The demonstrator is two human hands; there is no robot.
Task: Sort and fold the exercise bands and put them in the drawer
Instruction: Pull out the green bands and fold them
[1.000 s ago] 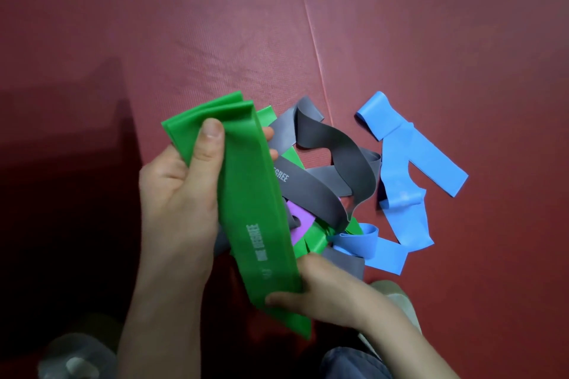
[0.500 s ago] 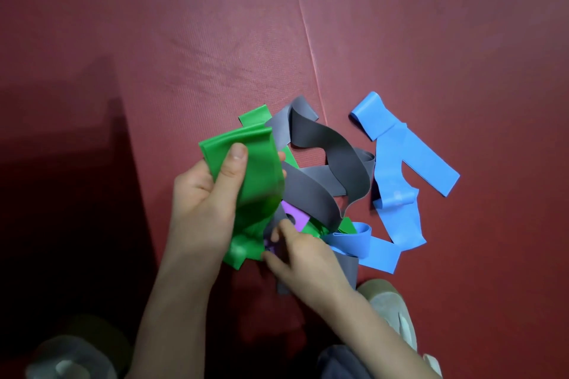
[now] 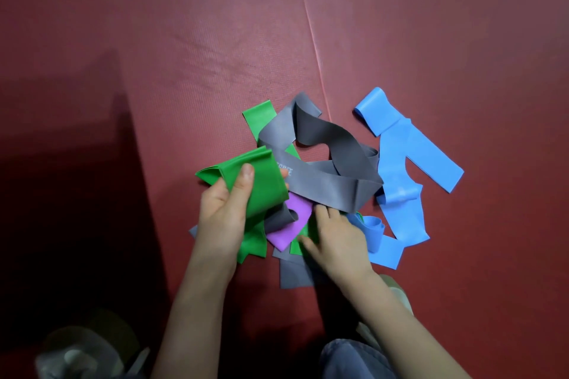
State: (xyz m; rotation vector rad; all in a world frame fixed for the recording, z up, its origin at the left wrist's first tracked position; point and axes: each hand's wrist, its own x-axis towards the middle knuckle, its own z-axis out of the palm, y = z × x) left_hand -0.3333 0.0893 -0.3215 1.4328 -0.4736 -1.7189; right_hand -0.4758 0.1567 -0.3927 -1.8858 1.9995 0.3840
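Observation:
My left hand [image 3: 221, 215] grips a folded green band [image 3: 261, 181], thumb pressed on top, just left of a tangled pile on the red mat [image 3: 184, 40]. My right hand [image 3: 338, 240] reaches into the near side of the pile, its fingers lying on a green strip [image 3: 296, 247] beside a purple band [image 3: 292, 224]. A long grey band [image 3: 326, 175] loops across the pile's middle. Blue bands [image 3: 400, 169] lie spread to the right, with a smaller blue loop [image 3: 374, 231] by my right wrist. Another green end [image 3: 258, 120] sticks out at the far side. No drawer is in view.
A seam [image 3: 314, 34] runs down the mat towards the pile. A dark shadow covers the left side. My light shoe [image 3: 77, 354] shows at bottom left, my jeans knee [image 3: 354, 360] at the bottom, and another shoe [image 3: 397, 292] behind my right forearm.
The green band has been folded from a long strip into a short bundle in my left hand. My right hand let go of its lower end and moved into the pile.

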